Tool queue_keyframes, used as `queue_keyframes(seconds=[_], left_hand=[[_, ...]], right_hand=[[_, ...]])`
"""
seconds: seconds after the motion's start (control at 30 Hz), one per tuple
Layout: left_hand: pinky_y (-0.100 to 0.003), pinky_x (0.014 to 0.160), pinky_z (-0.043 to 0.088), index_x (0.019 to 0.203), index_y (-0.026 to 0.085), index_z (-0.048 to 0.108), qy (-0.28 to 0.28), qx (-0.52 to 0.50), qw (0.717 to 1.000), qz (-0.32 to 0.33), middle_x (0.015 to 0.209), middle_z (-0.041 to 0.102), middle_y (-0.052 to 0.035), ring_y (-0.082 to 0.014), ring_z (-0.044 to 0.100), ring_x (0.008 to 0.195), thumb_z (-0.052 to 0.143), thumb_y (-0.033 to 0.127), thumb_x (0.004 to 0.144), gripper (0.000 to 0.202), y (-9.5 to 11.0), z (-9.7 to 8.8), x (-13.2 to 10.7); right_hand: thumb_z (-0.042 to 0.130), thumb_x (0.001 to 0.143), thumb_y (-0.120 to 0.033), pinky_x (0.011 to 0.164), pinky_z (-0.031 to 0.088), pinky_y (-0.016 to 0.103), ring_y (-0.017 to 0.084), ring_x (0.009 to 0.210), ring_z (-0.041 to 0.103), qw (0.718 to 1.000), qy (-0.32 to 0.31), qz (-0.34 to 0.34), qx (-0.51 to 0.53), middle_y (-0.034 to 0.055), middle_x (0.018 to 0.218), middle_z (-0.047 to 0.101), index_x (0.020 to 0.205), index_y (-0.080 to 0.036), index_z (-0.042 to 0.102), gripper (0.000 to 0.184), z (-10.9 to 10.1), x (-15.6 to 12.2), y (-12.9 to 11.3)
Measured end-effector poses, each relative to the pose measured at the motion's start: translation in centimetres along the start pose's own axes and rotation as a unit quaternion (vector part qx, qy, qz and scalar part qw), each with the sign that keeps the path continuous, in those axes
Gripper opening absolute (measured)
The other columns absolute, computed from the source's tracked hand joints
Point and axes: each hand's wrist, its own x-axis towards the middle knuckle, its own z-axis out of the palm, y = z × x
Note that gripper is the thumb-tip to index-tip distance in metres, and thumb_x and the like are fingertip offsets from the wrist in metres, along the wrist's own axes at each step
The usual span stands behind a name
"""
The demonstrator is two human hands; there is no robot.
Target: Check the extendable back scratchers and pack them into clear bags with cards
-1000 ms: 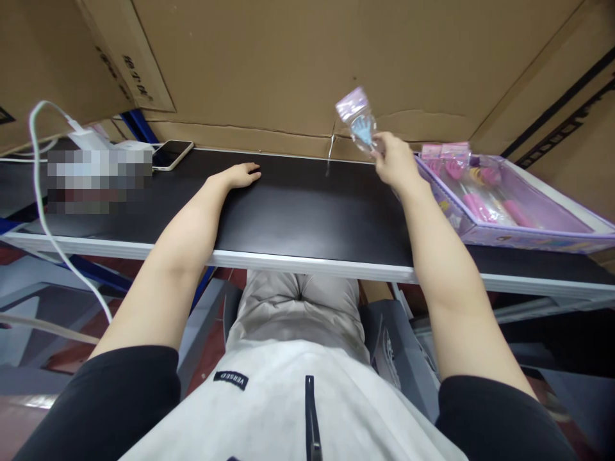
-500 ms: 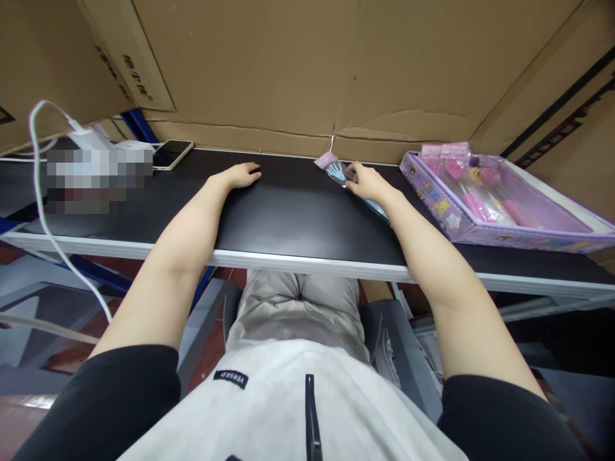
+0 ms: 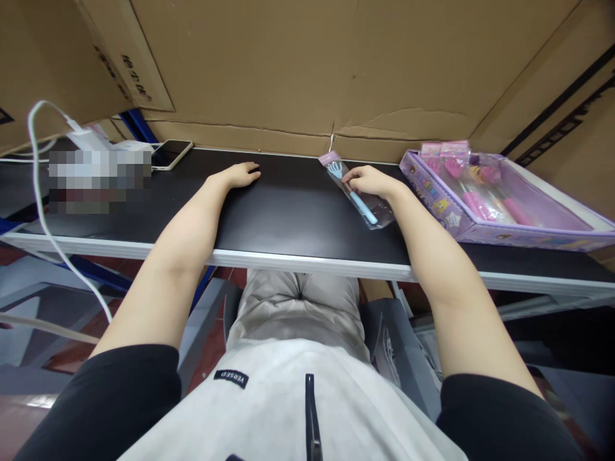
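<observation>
A light-blue back scratcher (image 3: 364,208) lies slantwise on the black tabletop (image 3: 283,211), sealed in a clear bag with a pink header card. Its claw end points toward the cardboard and its handle toward me. My right hand (image 3: 369,182) has thumb and fingertips closed around the middle of the bagged shaft. To the left, my left hand (image 3: 239,174) rests on the tabletop, fingers loosely extended and holding nothing. A purple display box (image 3: 461,221) stands right of my right hand, with several pink-carded, bagged back scratchers inside, some with pink handles.
Tall cardboard (image 3: 298,70) walls the back and right side. At the left are a phone (image 3: 172,154), a white charger with its cable (image 3: 38,186), and a blurred-out patch. A silver edge strip (image 3: 307,261) runs along the table front.
The bagged back scratcher has shifted slightly right and turned, so its blue handle now shows below my right hand. My right fingers have loosened a little; my left hand stays put.
</observation>
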Motion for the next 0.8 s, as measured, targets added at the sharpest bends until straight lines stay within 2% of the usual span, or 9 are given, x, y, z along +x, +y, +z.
queue_keyframes(seconds=[0.1,0.2,0.3,0.4,0.47,0.53,0.63,0.7,0.8], left_hand=[[-0.024,0.138,0.025,0.175,0.011,0.045,-0.007,-0.007,1.000,-0.005,0.183,0.042,-0.0071,-0.0199,0.038,0.171,0.039,0.041,0.112,0.070,0.5,-0.3,-0.4],[-0.024,0.138,0.026,0.175,0.008,0.045,-0.005,-0.008,1.000,-0.005,0.183,0.042,-0.0092,-0.0198,0.038,0.171,0.040,0.039,0.111,0.071,0.7,-0.3,-0.5],[-0.026,0.138,0.028,0.175,0.013,0.046,-0.001,-0.005,1.000,-0.001,0.182,0.044,-0.0059,-0.0201,0.039,0.171,0.041,0.041,0.111,0.070,0.2,-0.1,-0.1],[-0.029,0.138,0.030,0.175,0.020,0.047,0.003,-0.001,1.000,0.007,0.182,0.046,-0.0020,-0.0211,0.040,0.170,0.041,0.043,0.111,0.069,-0.2,0.2,0.3],[-0.029,0.138,0.030,0.175,0.020,0.047,0.004,0.003,1.000,0.008,0.182,0.046,-0.0021,-0.0217,0.040,0.170,0.041,0.043,0.112,0.068,-0.3,0.2,0.4],[-0.027,0.138,0.028,0.176,0.016,0.046,-0.002,0.009,1.000,0.005,0.182,0.045,-0.0042,-0.0217,0.039,0.171,0.039,0.042,0.112,0.069,0.0,0.1,0.2],[-0.026,0.138,0.026,0.176,0.012,0.044,-0.014,0.023,1.000,0.006,0.184,0.042,-0.0070,-0.0213,0.038,0.171,0.037,0.041,0.113,0.070,0.9,-0.3,-0.4],[-0.027,0.139,0.025,0.176,0.013,0.044,-0.022,0.029,0.999,0.022,0.185,0.040,-0.0074,-0.0216,0.037,0.172,0.036,0.041,0.113,0.070,1.9,-0.6,-0.9],[-0.026,0.138,0.024,0.177,0.014,0.042,-0.039,0.030,0.997,0.060,0.186,0.036,-0.0076,-0.0211,0.036,0.172,0.035,0.041,0.113,0.070,3.7,-0.8,-1.6]], right_hand=[[0.069,0.086,-0.011,0.098,0.066,0.040,0.028,0.102,0.079,0.998,-0.016,0.008,0.063,0.0076,0.117,0.084,0.116,-0.019,0.084,0.034,0.2,-0.4,-0.5],[0.078,0.086,-0.015,0.105,0.065,0.044,0.029,0.112,0.078,0.994,-0.010,-0.011,0.108,0.0114,0.131,0.081,0.130,-0.018,0.081,0.044,0.6,-0.9,-1.0],[0.084,0.083,-0.019,0.111,0.062,0.044,0.030,0.123,0.076,0.987,-0.016,-0.030,0.158,0.0142,0.142,0.077,0.138,-0.018,0.078,0.056,0.8,-1.5,-1.5],[0.085,0.082,-0.016,0.112,0.062,0.046,0.030,0.124,0.076,0.983,-0.037,-0.025,0.179,0.0149,0.141,0.078,0.146,-0.018,0.074,0.065,0.7,-1.7,-1.6],[0.085,0.083,-0.016,0.113,0.062,0.046,0.031,0.126,0.076,0.986,-0.050,-0.030,0.156,0.0143,0.140,0.079,0.149,-0.020,0.073,0.068,0.6,-1.5,-1.3],[0.086,0.085,-0.017,0.120,0.057,0.046,0.031,0.135,0.073,0.992,-0.051,-0.056,0.097,0.0135,0.147,0.076,0.147,-0.022,0.076,0.063,0.6,-0.9,-0.9],[0.080,0.093,-0.018,0.135,0.041,0.043,0.030,0.158,0.057,0.995,-0.040,-0.095,-0.010,0.0116,0.170,0.059,0.147,-0.023,0.078,0.054,0.9,0.1,-0.2],[0.073,0.101,-0.020,0.140,0.032,0.041,0.028,0.166,0.047,0.993,-0.044,-0.095,-0.051,0.0098,0.179,0.048,0.157,-0.024,0.072,0.056,1.3,0.6,0.1],[0.063,0.109,-0.027,0.141,0.028,0.039,0.027,0.168,0.043,0.993,-0.056,-0.072,-0.070,0.0092,0.181,0.043,0.170,-0.023,0.058,0.061,2.0,0.8,0.2]])
